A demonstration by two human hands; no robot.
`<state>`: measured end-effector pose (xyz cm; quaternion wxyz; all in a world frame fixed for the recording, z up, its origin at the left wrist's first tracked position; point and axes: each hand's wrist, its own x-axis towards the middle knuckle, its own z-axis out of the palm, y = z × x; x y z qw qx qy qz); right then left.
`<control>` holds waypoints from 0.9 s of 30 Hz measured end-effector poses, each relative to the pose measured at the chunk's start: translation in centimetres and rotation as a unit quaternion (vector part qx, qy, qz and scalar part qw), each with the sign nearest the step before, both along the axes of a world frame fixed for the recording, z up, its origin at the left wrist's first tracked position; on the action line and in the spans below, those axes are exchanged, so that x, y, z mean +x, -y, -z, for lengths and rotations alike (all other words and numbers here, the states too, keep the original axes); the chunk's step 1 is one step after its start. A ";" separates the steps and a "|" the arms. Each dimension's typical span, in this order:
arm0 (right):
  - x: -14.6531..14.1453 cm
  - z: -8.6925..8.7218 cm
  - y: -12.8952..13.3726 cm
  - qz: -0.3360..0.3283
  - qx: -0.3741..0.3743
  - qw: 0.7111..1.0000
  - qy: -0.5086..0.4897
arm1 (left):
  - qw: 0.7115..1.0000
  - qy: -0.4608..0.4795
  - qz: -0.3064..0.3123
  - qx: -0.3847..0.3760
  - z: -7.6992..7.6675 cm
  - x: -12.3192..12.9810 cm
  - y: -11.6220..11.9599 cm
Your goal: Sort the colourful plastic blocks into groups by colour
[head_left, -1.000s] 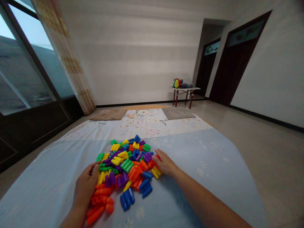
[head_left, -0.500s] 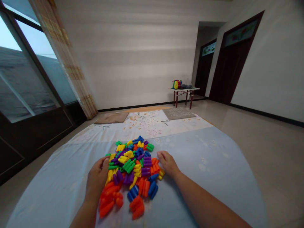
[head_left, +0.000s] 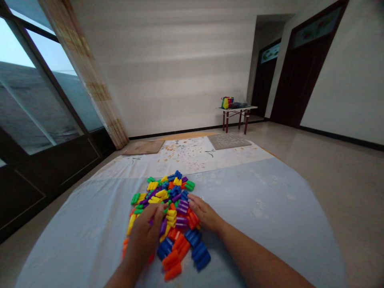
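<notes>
A pile of colourful plastic building blocks (head_left: 171,218), ribbed and finger-shaped in red, yellow, green, blue and purple, lies on the light blue cloth (head_left: 246,192). My left hand (head_left: 145,232) reaches over the pile's left part, its thumb and fingers drawn together by a green block (head_left: 167,208); what they hold, if anything, is hidden. On the pile's right edge rests my right hand (head_left: 207,212), fingers stretched out beside a purple block (head_left: 183,206) and a red block (head_left: 193,220). Blue blocks (head_left: 201,256) lie at the near right edge.
Beyond the blue cloth is a flowered white cloth (head_left: 187,156). A brown mat (head_left: 144,147) and a grey patterned mat (head_left: 229,141) lie at its far end. Farther back, a small table (head_left: 240,108) carries a colourful bag (head_left: 227,103).
My left hand has moved right, over the pile, covering green and purple blocks. My right hand has shifted left against it. Some purple, red and blue blocks have turned or moved. The view has tilted slightly.
</notes>
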<state>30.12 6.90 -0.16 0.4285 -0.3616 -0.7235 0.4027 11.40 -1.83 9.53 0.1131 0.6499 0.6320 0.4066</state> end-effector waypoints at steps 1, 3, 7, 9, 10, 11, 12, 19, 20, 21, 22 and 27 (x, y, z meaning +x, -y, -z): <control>0.1 -0.1 -0.1 0.011 0.000 1.000 -0.011 | 0.998 -0.006 0.057 0.003 0.2 2.1 0.6; 0.5 -0.2 -0.4 0.055 0.005 0.998 -0.032 | 0.982 -0.045 0.184 0.006 1.5 5.9 1.8; 1.7 -0.3 -1.2 0.123 0.006 0.992 -0.038 | 0.886 -0.174 0.430 -0.024 6.3 10.9 2.8; 2.0 -0.6 -1.2 0.120 0.024 0.992 -0.024 | 0.871 -0.185 0.454 -0.037 8.8 11.8 2.8; 1.9 -0.8 -1.0 0.113 0.041 0.993 -0.015 | 0.870 -0.187 0.455 -0.040 9.7 12.0 2.8; 1.8 -1.1 -0.7 0.104 0.061 0.993 -0.006 | 0.872 -0.186 0.450 -0.041 10.5 12.1 2.7; 1.6 -1.4 -0.3 0.093 0.083 0.992 0.005 | 0.875 -0.188 0.445 -0.042 11.2 12.1 2.7; 0.7 -2.9 1.4 0.025 0.143 0.987 0.062 | 0.899 -0.247 0.358 -0.053 12.1 11.9 1.9; 0.8 -3.0 1.3 0.026 0.143 0.987 0.065 | 0.913 -0.253 0.315 -0.050 11.6 11.7 1.9; 1.0 -3.3 1.2 0.032 0.144 0.987 0.066 | 0.928 -0.250 0.272 -0.043 11.1 11.4 1.9; 1.3 -3.5 1.0 0.040 0.143 0.987 0.066 | 0.941 -0.238 0.238 -0.033 10.5 11.2 2.1; 1.9 -5.9 1.7 0.031 0.126 0.987 0.097 | 0.905 -0.237 0.353 0.029 10.7 11.7 3.3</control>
